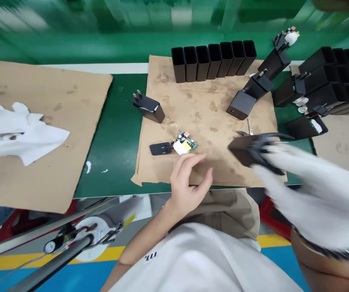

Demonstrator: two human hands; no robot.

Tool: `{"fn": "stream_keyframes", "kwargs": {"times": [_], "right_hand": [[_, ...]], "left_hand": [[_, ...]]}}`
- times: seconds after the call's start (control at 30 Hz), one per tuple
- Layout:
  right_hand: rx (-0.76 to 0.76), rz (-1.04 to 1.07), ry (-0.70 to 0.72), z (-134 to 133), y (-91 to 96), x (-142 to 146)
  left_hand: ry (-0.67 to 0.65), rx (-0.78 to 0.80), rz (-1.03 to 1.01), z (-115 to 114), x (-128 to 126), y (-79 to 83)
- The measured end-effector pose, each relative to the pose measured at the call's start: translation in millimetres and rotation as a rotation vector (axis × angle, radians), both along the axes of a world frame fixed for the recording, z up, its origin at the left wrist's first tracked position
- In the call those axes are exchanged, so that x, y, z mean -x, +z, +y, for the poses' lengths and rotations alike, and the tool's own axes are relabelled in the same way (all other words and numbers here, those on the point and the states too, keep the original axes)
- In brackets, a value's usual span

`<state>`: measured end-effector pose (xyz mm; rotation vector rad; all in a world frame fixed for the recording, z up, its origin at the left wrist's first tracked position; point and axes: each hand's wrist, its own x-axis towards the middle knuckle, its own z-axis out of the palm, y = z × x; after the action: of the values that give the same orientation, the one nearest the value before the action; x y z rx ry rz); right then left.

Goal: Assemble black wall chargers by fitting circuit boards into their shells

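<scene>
My left hand (189,182), bare, hovers over the front edge of the cardboard with its fingers apart and nothing in them. Just beyond its fingertips lies a circuit board (185,143) with a white blob and a yellow part, wired to a black plug plate (160,149). On the right, my right hand (311,190), in a white glove and smeared by motion, grips a black charger case (244,150). Dark curved shapes by its fingers are too blurred to name. Behind that case, a metal tool (250,126) partly shows on the cardboard.
Several open black cases (214,61) stand in a row at the back. A charger with prongs (150,108) lies left; more chargers (244,104) lie right, near stacked cases (329,77). A white cloth or glove (25,132) rests on the left cardboard (80,93).
</scene>
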<state>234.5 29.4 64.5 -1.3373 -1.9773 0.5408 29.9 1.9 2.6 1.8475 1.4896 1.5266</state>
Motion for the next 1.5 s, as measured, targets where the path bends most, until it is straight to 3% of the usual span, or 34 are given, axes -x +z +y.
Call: {"fn": "stream_keyframes", "kwargs": {"times": [0.17, 0.33, 0.43, 0.53, 0.6, 0.93, 1.2, 1.4, 1.5], "right_hand": [[-0.168, -0.178, 0.086, 10, -24.3, 6], [-0.039, -0.133, 0.191, 11, -9.5, -4], [0.0, -0.12, 0.105, 6, -8.6, -6], [0.057, -0.062, -0.068, -1, -19.4, -4], [0.094, 0.001, -0.098, -5, -26.8, -4], [0.093, 0.098, 0.035, -1, -25.5, -2], [0.086, 0.107, 0.063, -1, -35.2, -2], [0.276, 0.317, 0.039, -3, -47.4, -4], [0.231, 0.334, 0.077, -2, -49.1, -5]], "left_hand": [[-0.05, 0.012, -0.002, 5, -5, 7.0], [-0.303, 0.223, -0.09, 22, -19, 11.5], [-0.423, 0.334, -0.249, 30, -25, 9.9], [-0.422, 0.39, -0.345, 31, -23, 8.1], [-0.413, 0.401, -0.345, 31, -19, 9.0], [-0.426, 0.375, -0.405, 34, -8, 16.6], [-0.563, 0.673, -0.562, 38, 3, 23.9], [-0.439, 0.721, -0.712, 34, -4, 22.2], [-0.396, 0.728, -0.729, 32, -6, 21.2]]}}
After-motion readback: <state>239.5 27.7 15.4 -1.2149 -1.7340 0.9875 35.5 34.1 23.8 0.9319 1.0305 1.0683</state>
